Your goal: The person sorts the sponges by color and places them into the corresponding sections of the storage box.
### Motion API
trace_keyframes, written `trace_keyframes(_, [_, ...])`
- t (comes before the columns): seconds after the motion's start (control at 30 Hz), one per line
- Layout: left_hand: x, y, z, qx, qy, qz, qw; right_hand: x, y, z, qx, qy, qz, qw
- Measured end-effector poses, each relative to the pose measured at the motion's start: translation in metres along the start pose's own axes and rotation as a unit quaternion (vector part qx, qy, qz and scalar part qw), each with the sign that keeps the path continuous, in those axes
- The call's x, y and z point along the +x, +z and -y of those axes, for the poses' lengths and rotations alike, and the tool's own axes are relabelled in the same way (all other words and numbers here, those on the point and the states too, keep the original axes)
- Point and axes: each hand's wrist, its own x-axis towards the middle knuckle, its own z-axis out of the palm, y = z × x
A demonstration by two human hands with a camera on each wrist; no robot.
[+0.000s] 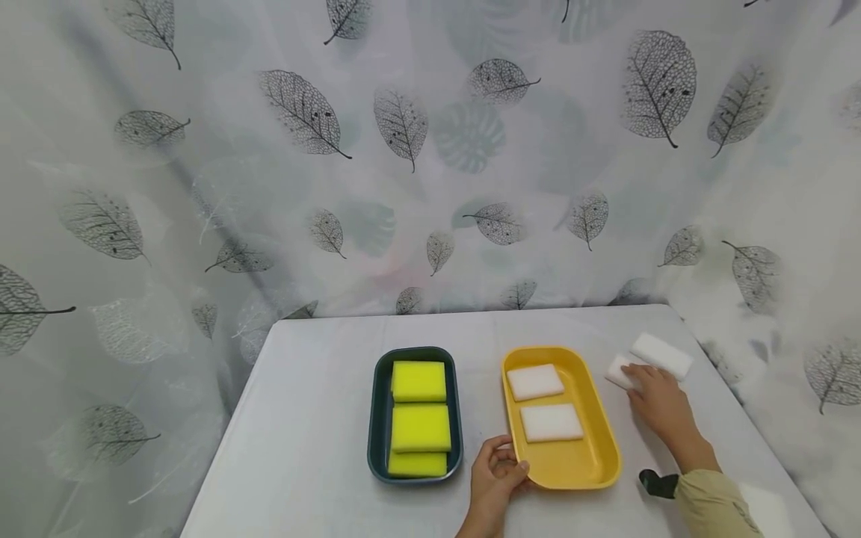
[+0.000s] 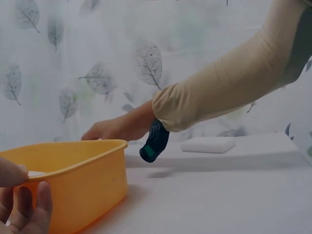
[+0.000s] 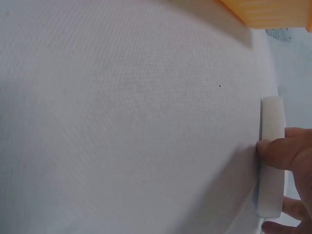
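Observation:
My left hand (image 1: 494, 478) grips the near left rim of a yellow plastic tray (image 1: 592, 471), thumb over the edge and fingers outside. Two white sponges lie flat in that tray: one at the back (image 1: 535, 382), one in the middle (image 1: 551, 423). To the right of the tray, my right hand (image 1: 662, 403) holds another white sponge (image 3: 272, 195), its thumb on the near side and fingers on the far side. Just beyond it rests a further white sponge (image 1: 662, 355).
A dark green tray (image 1: 372, 441) with several yellow sponges (image 1: 420, 427) stands left of the yellow one. Near the right sleeve (image 1: 713, 504) lies one more white sponge (image 1: 767, 512). A leaf-patterned curtain (image 1: 498, 187) hangs behind the white table (image 1: 303, 433).

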Motion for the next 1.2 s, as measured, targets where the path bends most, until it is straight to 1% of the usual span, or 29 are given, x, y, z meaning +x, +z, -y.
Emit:
trace_keyframes(0.07, [0.000, 0.000, 0.001, 0.001, 0.001, 0.001, 1.0000, -0.001, -0.001, 0.000, 0.014, 0.010, 0.010, 0.9998])
trace_keyframes(0.17, [0.000, 0.001, 0.002, 0.000, 0.001, -0.001, 1.0000, -0.001, -0.003, -0.002, 0.026, 0.009, 0.010, 0.9996])
trace_keyframes(0.37, [0.000, 0.002, 0.004, -0.002, 0.003, 0.005, 1.0000, -0.004, -0.002, -0.008, 0.043, -0.011, -0.028, 0.9986])
trace_keyframes(0.57, [0.001, 0.002, 0.005, 0.002, 0.002, 0.006, 1.0000, -0.011, 0.001, -0.011, 0.071, -0.010, -0.051, 0.9961])
trace_keyframes(0.67, [0.000, 0.002, 0.004, 0.005, 0.003, 0.006, 1.0000, -0.013, 0.002, -0.009, 0.085, -0.020, -0.070, 0.9937])
trace_keyframes(0.8, [-0.001, 0.002, 0.001, 0.006, 0.006, 0.007, 0.9999, -0.012, 0.001, -0.002, 0.107, -0.042, -0.095, 0.9888])
trace_keyframes(0.93, [-0.001, 0.002, 0.001, 0.001, 0.003, 0.002, 1.0000, -0.011, -0.004, 0.008, 0.122, -0.054, -0.101, 0.9858])
trace_keyframes(1.07, [-0.001, 0.001, 0.001, 0.001, 0.001, 0.002, 1.0000, -0.012, -0.011, 0.021, 0.131, -0.051, -0.089, 0.9861])
trace_keyframes(1.2, [0.000, 0.000, 0.001, 0.002, -0.001, 0.002, 1.0000, -0.015, -0.017, 0.037, 0.135, -0.028, -0.066, 0.9883])
